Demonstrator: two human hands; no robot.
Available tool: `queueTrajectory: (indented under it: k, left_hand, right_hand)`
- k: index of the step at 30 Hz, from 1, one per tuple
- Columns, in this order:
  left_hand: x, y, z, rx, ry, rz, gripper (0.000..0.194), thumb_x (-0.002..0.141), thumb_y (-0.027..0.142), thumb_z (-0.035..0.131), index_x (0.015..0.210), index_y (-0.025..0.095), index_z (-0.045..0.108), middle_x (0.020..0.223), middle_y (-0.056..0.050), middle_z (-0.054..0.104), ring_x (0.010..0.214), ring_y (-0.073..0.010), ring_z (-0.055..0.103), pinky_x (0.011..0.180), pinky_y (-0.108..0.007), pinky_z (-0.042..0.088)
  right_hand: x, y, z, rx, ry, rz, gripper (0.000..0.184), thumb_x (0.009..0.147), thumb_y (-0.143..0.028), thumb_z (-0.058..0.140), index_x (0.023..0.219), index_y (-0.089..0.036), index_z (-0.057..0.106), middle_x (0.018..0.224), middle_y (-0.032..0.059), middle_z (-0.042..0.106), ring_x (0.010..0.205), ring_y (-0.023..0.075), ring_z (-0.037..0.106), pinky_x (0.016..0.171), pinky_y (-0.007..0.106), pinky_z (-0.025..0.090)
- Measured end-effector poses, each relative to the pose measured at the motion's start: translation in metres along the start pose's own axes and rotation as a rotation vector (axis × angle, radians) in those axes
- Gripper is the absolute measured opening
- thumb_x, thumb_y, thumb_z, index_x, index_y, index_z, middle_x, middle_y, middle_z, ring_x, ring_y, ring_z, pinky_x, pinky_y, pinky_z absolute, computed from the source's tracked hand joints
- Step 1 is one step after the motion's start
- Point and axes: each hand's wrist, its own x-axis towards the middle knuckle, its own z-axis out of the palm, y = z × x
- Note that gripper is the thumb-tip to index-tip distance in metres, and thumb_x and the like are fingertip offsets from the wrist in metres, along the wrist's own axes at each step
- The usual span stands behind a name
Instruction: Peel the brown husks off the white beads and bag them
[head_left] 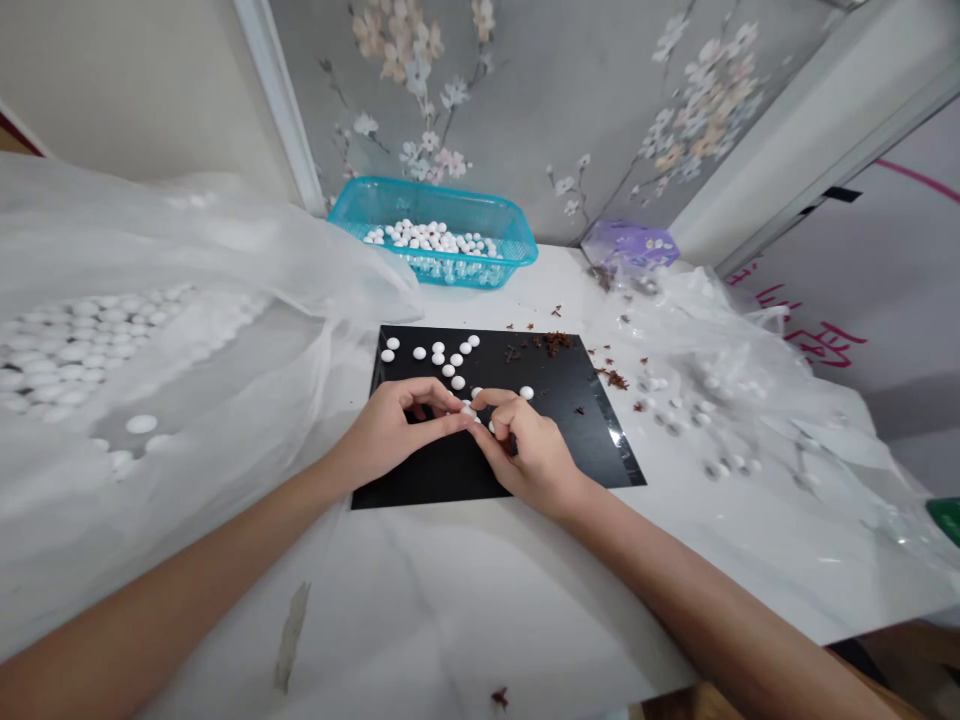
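Over a black mat [420,470], my left hand [390,428] and my right hand [536,455] meet fingertip to fingertip. A small white ball [469,411] shows between them, pinched by thumbs and index fingers of both hands. Whether anything else is in the right fingers is hidden. More white balls [438,348] lie loose on the mat beyond my left hand, and one white ball [527,393] sits just past the right one. A small heap of reddish-brown, star-like bits [556,343] is at the mat's far right.
Behind the mat stands a turquoise basket [480,275] with many white balls inside. A translucent bag [225,230] of white balls covers the left side. Clear plastic bags [750,400] and a purple packet [634,243] lie right. Brown bits [613,378] are scattered on the white table [420,600].
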Motion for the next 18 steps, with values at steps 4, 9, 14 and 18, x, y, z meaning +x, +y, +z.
queueTrajectory:
  k: [4, 9, 14, 18]
  left_hand:
    - [0.000, 0.001, 0.001, -0.006, -0.010, -0.005, 0.023, 0.074, 0.041, 0.065, 0.076, 0.019, 0.066, 0.072, 0.001, 0.066, 0.065, -0.0122, 0.057, 0.060, -0.025, 0.040]
    - [0.000, 0.003, 0.002, 0.001, 0.007, -0.013, 0.022, 0.073, 0.040, 0.065, 0.075, 0.018, 0.065, 0.071, 0.001, 0.066, 0.065, -0.0124, 0.057, 0.060, -0.025, 0.040]
    - [-0.001, 0.006, 0.004, -0.012, 0.041, -0.018, 0.023, 0.073, 0.041, 0.065, 0.078, 0.019, 0.063, 0.076, 0.000, 0.065, 0.070, -0.0139, 0.059, 0.061, -0.026, 0.042]
    - [-0.002, 0.004, 0.005, -0.005, 0.165, -0.014, 0.024, 0.081, 0.042, 0.056, 0.089, 0.020, 0.062, 0.095, -0.002, 0.066, 0.089, -0.0170, 0.059, 0.074, -0.028, 0.045]
  right_hand:
    - [0.000, 0.000, 0.000, -0.039, -0.005, -0.011, 0.021, 0.087, -0.017, 0.047, 0.074, -0.024, 0.031, 0.089, 0.0037, 0.063, 0.069, 0.0101, 0.063, 0.042, 0.017, 0.036]
    - [0.000, 0.001, 0.000, -0.049, -0.010, -0.021, 0.020, 0.087, -0.017, 0.046, 0.074, -0.023, 0.032, 0.089, 0.0037, 0.064, 0.062, 0.0090, 0.060, 0.042, 0.018, 0.036]
    - [0.003, 0.004, -0.004, -0.016, -0.053, 0.055, 0.017, 0.086, -0.021, 0.049, 0.078, -0.024, 0.034, 0.090, 0.0017, 0.064, 0.057, 0.0078, 0.057, 0.042, 0.018, 0.036]
    - [0.006, 0.008, -0.011, -0.070, -0.081, 0.085, 0.011, 0.083, -0.020, 0.050, 0.088, -0.023, 0.041, 0.088, 0.0015, 0.063, 0.060, 0.0094, 0.058, 0.046, 0.020, 0.038]
